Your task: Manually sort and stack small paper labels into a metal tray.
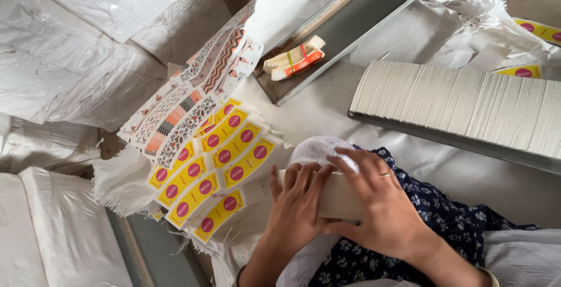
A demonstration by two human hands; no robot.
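Both our hands, left (295, 208) and right (383, 205), clasp a cream paper stack (336, 196) on our lap; beside them fan yellow labels with pink dots (219, 170).

Cream card stack (336, 196) mostly covered by left hand (298, 205) and right hand (380, 202) | white card row (467, 103) cut off at right edge | yellow labels (540, 30) cropped top right | banded bundle (295, 58) print too small to tell
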